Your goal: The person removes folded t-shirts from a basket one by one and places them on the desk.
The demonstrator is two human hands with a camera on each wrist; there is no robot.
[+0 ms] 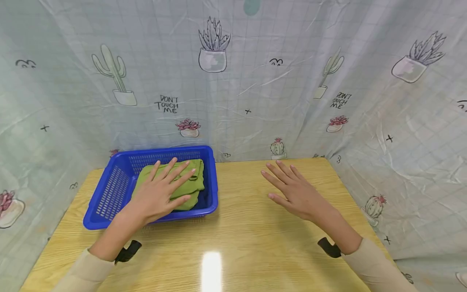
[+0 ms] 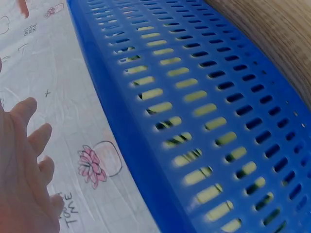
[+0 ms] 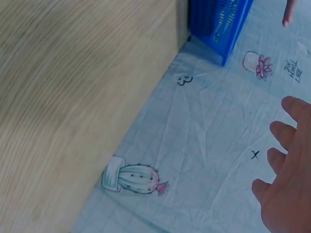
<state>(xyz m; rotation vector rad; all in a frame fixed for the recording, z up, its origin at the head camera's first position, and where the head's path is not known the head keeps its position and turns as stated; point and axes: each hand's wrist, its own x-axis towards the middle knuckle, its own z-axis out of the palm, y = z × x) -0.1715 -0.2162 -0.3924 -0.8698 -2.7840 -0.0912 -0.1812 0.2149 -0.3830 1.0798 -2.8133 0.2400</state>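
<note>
A blue plastic basket (image 1: 213, 178) with slotted walls stands at the back left of the wooden table. Inside it lies a folded green cloth (image 1: 189, 188), partly hidden by my left hand (image 1: 155, 196). That hand hovers over the basket with its fingers spread, holding nothing. In the left wrist view the basket's wall (image 2: 194, 111) fills the middle, and green shows through its slots. My right hand (image 1: 295, 192) is held above the table to the right of the basket, fingers spread and nothing in its grasp.
The wooden table (image 1: 248, 231) ends at a pale curtain (image 1: 248, 81) printed with cacti and potted plants, which hangs behind it and along both sides. Black bands (image 1: 127, 251) show at both wrists. A bright light reflection lies on the table's front middle.
</note>
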